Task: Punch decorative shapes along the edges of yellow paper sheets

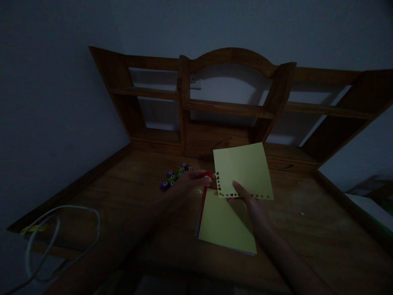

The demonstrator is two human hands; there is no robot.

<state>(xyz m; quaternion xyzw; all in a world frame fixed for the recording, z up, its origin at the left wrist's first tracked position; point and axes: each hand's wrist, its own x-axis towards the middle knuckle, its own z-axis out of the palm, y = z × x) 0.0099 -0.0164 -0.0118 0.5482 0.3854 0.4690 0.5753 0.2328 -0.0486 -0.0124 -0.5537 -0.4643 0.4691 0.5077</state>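
Note:
My right hand (pixel 250 200) pinches the lower edge of a yellow paper sheet (pixel 244 168), held up above the desk. Small heart-shaped holes run along the sheet's left and bottom edges. My left hand (pixel 192 180) is closed around a small red punch (pixel 208 175) at the sheet's left edge. Under both hands lies a stack of coloured paper (pixel 225 223) with a yellow sheet on top.
Several small punches (pixel 175 177) in purple and green lie on the wooden desk (pixel 129 196) behind my left hand. A wooden shelf unit (pixel 227 108) stands at the back. A white cable (pixel 61 229) loops at the front left.

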